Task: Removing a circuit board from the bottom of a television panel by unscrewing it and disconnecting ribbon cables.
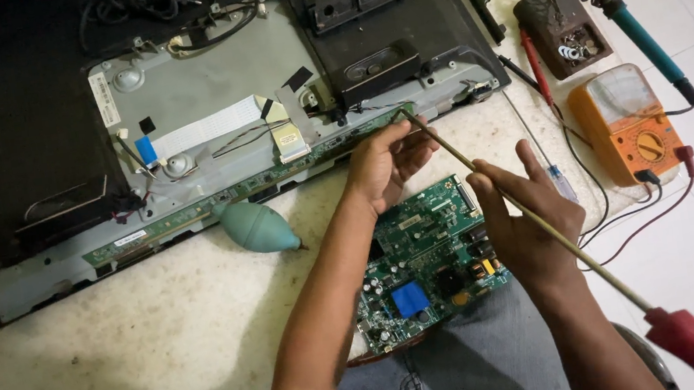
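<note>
Apparently both hands (pixel 387 163) (pixel 522 218) pinch long screwdriver (pixel 535 220), tip on panel (pixel 274 173).

2 hands (pixel 387 163), 1 pcb (pixel 426 260), 1 multimeter (pixel 625 124)

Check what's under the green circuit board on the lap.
The green circuit board rests on grey trousers, its far edge against the speckled floor slab. The right hand covers its right corner; its underside is hidden.

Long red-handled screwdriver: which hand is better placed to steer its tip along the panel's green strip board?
Probably left: the left hand pinches the long red-handled screwdriver near its tip; the right hand grips mid-shaft.
</note>
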